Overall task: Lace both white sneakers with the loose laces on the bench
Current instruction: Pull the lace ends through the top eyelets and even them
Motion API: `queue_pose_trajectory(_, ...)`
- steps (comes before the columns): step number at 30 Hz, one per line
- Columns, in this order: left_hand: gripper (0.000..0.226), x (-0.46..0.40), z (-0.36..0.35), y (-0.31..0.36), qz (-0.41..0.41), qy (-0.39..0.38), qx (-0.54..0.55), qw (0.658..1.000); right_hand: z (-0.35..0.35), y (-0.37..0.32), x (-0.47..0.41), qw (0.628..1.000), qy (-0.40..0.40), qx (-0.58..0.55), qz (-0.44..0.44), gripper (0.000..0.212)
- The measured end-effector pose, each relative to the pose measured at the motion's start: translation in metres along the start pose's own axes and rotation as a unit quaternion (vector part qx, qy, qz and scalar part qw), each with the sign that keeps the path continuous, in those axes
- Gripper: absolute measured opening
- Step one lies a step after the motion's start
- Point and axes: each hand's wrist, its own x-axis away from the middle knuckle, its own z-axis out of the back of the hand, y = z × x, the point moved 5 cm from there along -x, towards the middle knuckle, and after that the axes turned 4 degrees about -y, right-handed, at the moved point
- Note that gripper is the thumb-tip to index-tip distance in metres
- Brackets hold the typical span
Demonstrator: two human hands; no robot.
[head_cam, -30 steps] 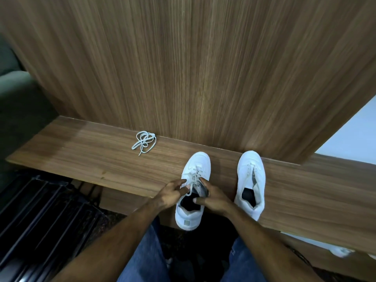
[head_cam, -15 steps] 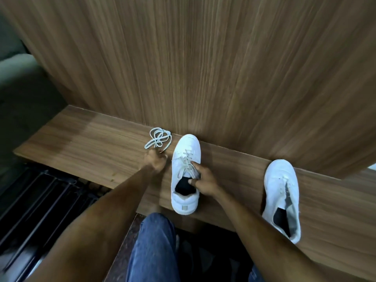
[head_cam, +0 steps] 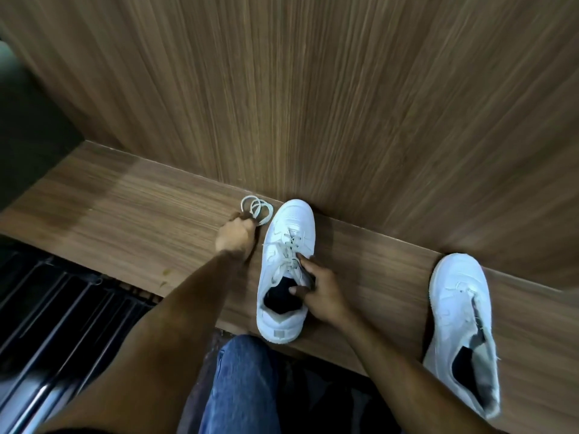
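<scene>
surface (head_cam: 156,214): wood, wood wall (head_cam: 313,89) behind | left fingers (head_cam: 242,218) gripping coiled lace (head_cam: 257,207) | right fingers (head_cam: 305,261) pinch laced sneaker (head_cam: 286,264) | unlaced sneaker (head_cam: 460,314) well right

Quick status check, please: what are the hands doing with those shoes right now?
Left hand gripping the loose lace on the bench. Right hand holding the laced sneaker. Second sneaker unlaced, off right. Nothing blocking.
</scene>
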Motion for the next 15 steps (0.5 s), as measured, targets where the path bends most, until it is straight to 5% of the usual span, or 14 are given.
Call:
queue_pose_trajectory(4, 0.027, 0.023, 0.016, 0.009, 0.023, -0.002, -0.02, 1.0, -0.002, 0.0, 0.0, 1.0, -0.003, 0.0, -0.014, 0.074)
queue_pose_trajectory(6, 0.028, 0.033, 0.019, 0.005, 0.075, 0.013, 0.057, 0.995, -0.002, -0.002, 0.001, 1.0, -0.006, -0.001, -0.015, 0.075)
queue_pose_trajectory(11, 0.022, 0.052, 0.025, -0.01, 0.207, 0.086, 0.379, 0.898, 0.001, -0.012, 0.013, 0.999, -0.029, 0.011, -0.024, 0.076)
queue_pose_trajectory(15, 0.017, 0.065, 0.044, 0.01, 0.148, 0.135, 0.483, 0.852, 0.04, -0.011, 0.043, 0.997, 0.014, 0.071, -0.018, 0.067)
